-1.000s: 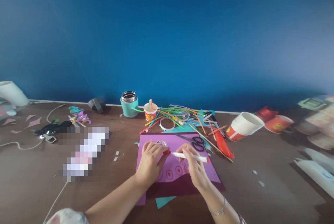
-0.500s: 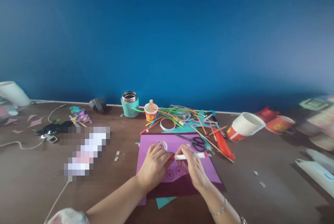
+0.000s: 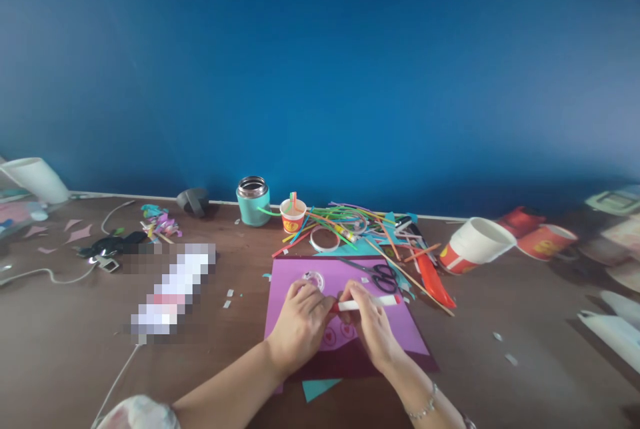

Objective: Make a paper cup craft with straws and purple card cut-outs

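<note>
A white marker [image 3: 383, 300] with red ends lies sideways between my two hands, above a sheet of purple paper [image 3: 406, 332]. My left hand [image 3: 299, 327] is closed, its fingertips pinching the marker's red left end. Around the white barrel are the closed fingers of my right hand [image 3: 369, 323]. Below them, small circled red hearts [image 3: 347, 329] are drawn on the paper, partly covered by the hands. A small tape roll [image 3: 315, 280] rests just beyond my left hand. Black-handled scissors [image 3: 385, 278] lie on the paper's far right corner.
Behind the paper is a heap of coloured pipe cleaners and sticks [image 3: 345, 222]. A turquoise thermos [image 3: 253, 203] and a small paper cup [image 3: 293, 214] stand beside it. On the right are a larger cup [image 3: 473, 245] and a red packet [image 3: 435, 282]. A blurred-out object [image 3: 175, 292] lies left.
The whole view has shifted slightly, so things sit a little farther right. My right fingers have come closer to my left along the marker, which both hands still hold.
</note>
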Tool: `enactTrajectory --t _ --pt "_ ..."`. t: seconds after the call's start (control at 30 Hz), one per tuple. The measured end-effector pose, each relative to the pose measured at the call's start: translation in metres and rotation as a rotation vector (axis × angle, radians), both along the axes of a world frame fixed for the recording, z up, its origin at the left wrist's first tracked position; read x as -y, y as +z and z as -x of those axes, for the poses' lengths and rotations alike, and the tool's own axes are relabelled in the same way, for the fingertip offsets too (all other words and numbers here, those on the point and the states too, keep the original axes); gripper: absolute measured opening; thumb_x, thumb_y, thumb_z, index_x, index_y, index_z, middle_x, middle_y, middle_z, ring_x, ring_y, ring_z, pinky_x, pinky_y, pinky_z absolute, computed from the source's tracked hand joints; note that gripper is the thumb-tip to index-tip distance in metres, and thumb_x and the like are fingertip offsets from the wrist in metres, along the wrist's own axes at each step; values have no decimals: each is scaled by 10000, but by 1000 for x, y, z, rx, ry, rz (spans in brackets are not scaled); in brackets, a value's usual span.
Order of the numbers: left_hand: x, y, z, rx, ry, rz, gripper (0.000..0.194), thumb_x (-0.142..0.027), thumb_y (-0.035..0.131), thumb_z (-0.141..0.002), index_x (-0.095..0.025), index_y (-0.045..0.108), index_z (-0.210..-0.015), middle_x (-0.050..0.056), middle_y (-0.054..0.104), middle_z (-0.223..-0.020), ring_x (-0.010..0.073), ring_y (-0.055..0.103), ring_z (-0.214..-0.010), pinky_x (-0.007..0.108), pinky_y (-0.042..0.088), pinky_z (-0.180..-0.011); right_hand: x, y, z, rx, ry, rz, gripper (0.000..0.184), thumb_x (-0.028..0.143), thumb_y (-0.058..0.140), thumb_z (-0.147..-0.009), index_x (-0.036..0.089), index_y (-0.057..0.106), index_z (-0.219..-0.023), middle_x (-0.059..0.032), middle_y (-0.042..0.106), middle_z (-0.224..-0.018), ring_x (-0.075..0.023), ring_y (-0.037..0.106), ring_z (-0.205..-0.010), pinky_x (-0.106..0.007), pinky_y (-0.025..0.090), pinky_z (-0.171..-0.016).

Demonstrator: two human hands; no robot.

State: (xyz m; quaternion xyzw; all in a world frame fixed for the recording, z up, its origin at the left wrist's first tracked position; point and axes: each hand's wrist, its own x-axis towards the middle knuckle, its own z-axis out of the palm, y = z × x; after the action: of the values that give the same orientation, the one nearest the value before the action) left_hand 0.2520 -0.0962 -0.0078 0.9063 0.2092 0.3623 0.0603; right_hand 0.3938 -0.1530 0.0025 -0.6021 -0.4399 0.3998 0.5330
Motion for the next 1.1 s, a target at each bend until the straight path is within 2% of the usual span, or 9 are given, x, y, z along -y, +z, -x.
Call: enactTrajectory --t 0.3,0.43,0.53,0.6,0.67,0.73,0.83,1.0,1.1 --pt "-1 -3 -2 -27 18 -33 179 -207 440 -903 -156 596 -975 24 620 -699 159 537 -708 340 399 -750 -1 -3 0 -151 16 5 340 353 369 -891 195 460 -604 49 435 -515 -109 408 -507 -217 339 -514" --pt "-2 -1 -4 -1 23 24 203 -222 457 -896 -189 590 -1045 25 650 -753 169 559 -756 371 395 -812 -4 -1 -6 -209 -67 14 310 409 481 -840 193 489 -618 54 423 -548 -94 387 -496 -203 319 -479" --pt "-3 -3 -1 22 38 94 267 -243 503 -869 -190 552 -1127 49 661 -857 196 564 -854 391 395 -849 -8 -2 -14 -244 -159 -54 285 431 580 -779 200 499 -634 63 416 -535 -89 378 -467 -203 308 -452" --pt "-4 -5 1 39 66 139 346 -244 522 -852 -178 503 -1190 78 652 -950 219 549 -937 406 394 -869 -10 -3 -21 -144 -223 -115 286 435 598 -770 197 529 -626 56 436 -507 -101 413 -469 -215 339 -465" --pt "-5 -7 3 52 84 169 372 -209 512 -845 -179 475 -1214 92 638 -1009 231 532 -988 418 389 -883 -11 -3 -27 9 -234 -165 239 423 604 -768 189 619 -722 7 568 -588 -148 535 -573 -247 424 -550" --pt "-4 -9 4 63 83 181 366 -167 498 -836 -190 477 -1201 93 630 -1027 236 524 -1008 428 386 -890 -10 -4 -30 141 -163 -192 260 382 591 -780 188 662 -937 -66 677 -854 -214 616 -797 -304 479 -709" --pt "-4 -10 3 80 76 192 357 -135 483 -826 -195 488 -1178 92 628 -1030 238 521 -1014 429 391 -881 -9 -5 -29 267 -29 -217 334 298 508 -828 216 607 -1137 -89 629 -1143 -234 584 -1018 -348 449 -880" --pt "-10 1 5 74 208 297 257 -168 467 -844 -196 544 -1088 82 634 -976 230 546 -930 413 426 -810 -8 -7 -28 359 -59 -140 284 214 467 -813 188 613 -1055 -63 675 -972 -202 624 -826 -291 497 -693" --pt "-18 9 9 -45 297 369 285 -224 532 -812 -209 555 -1096 88 622 -1064 263 530 -1007 432 422 -832 -12 -11 -33 479 -74 -200 297 162 484 -771 190 633 -1027 -71 669 -1014 -223 602 -928 -344 473 -809"
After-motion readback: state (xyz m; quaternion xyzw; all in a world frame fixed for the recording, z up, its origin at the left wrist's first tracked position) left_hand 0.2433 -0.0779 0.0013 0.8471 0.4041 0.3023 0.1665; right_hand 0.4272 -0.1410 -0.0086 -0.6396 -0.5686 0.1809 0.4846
